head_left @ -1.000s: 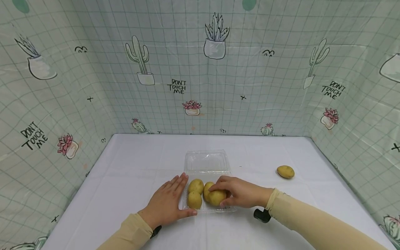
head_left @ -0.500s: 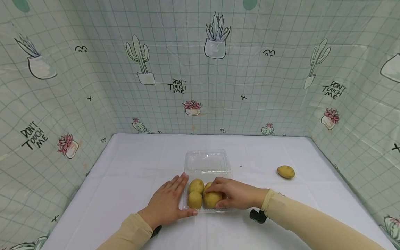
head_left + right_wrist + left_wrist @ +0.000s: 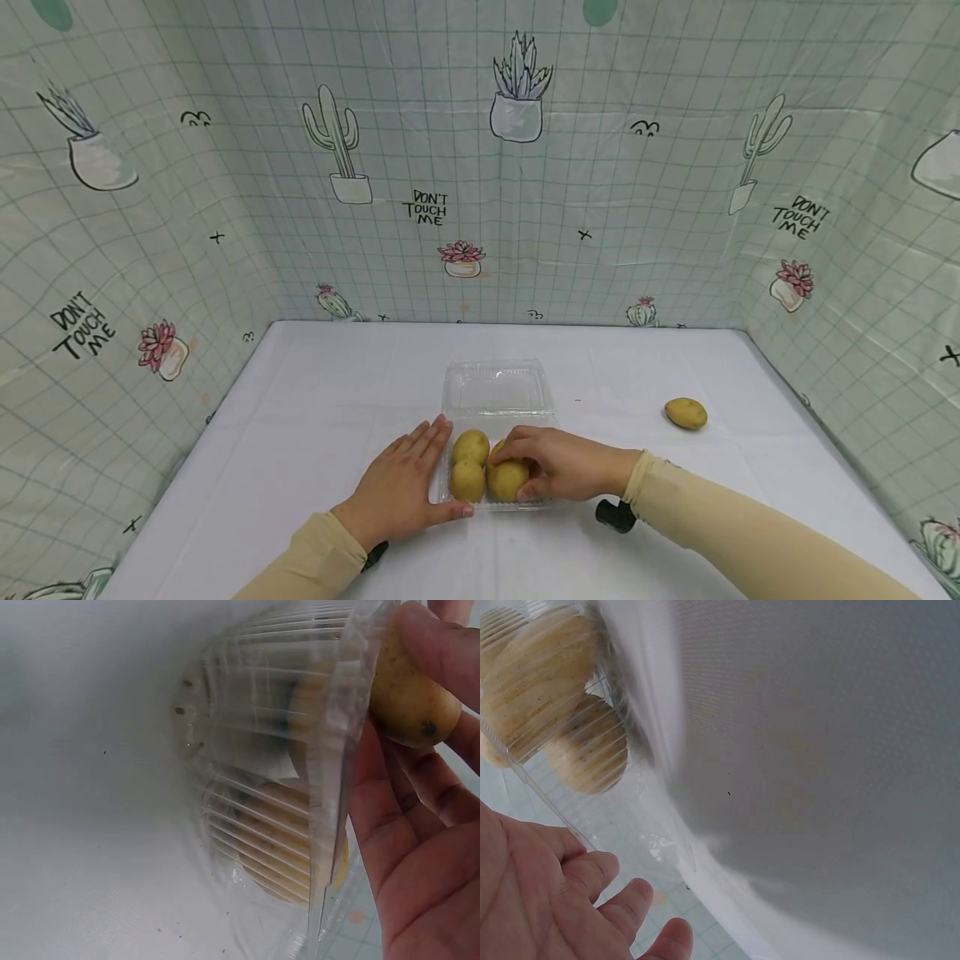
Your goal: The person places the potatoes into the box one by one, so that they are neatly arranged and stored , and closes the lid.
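Observation:
A clear plastic clamshell container (image 3: 553,505) lies on the table with its lid (image 3: 497,388) folded back. Two potatoes sit one behind the other in its left half, the nearer potato (image 3: 467,481) beside the front wall. My left hand (image 3: 397,483) is spread along the container's left side, its thumb at the front left corner. My right hand (image 3: 566,462) reaches in from the right and grips a potato (image 3: 412,690) between thumb and fingers. In the right wrist view this potato is at rim height. Another potato behind it is mostly hidden by the right fingers.
A single potato (image 3: 686,413) lies apart on the right of the white-covered table (image 3: 315,392). A patterned cloth (image 3: 465,167) hangs behind the table and on both sides.
My right hand has shifted slightly left with its potato, which now covers more of the potato behind it. My left hand and the lone potato at the right have stayed still.

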`<state>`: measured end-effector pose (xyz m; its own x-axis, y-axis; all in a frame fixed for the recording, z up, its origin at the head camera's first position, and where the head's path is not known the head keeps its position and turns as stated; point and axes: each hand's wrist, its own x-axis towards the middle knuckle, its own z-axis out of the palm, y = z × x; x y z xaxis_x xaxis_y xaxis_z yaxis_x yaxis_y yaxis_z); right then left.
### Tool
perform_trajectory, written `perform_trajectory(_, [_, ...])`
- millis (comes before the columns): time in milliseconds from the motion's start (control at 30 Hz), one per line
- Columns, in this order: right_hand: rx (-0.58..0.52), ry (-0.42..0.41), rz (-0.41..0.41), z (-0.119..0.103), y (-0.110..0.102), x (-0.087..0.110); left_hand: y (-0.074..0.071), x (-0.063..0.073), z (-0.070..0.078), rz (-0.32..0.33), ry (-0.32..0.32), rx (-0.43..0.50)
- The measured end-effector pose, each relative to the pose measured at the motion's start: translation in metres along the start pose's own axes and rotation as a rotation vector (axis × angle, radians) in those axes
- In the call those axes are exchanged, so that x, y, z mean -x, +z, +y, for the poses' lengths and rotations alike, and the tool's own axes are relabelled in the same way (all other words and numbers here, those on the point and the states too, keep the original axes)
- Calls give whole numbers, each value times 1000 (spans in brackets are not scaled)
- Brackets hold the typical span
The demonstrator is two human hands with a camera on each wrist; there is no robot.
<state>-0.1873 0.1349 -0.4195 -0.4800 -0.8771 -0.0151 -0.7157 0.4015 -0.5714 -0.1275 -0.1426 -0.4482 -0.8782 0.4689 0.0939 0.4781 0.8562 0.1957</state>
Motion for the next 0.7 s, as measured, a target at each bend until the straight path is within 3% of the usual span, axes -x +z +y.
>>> perform_trajectory(233, [-16,-29,-4,0,0,-1,-1,1,0,0,3,-6])
perform_trajectory(500, [-42,8,-28,-3,-1,-1,-1,0,0,4,4,10])
perform_trajectory(700, [23,-12,-36,-2,-1,-1,0,0,0,7,2,0])
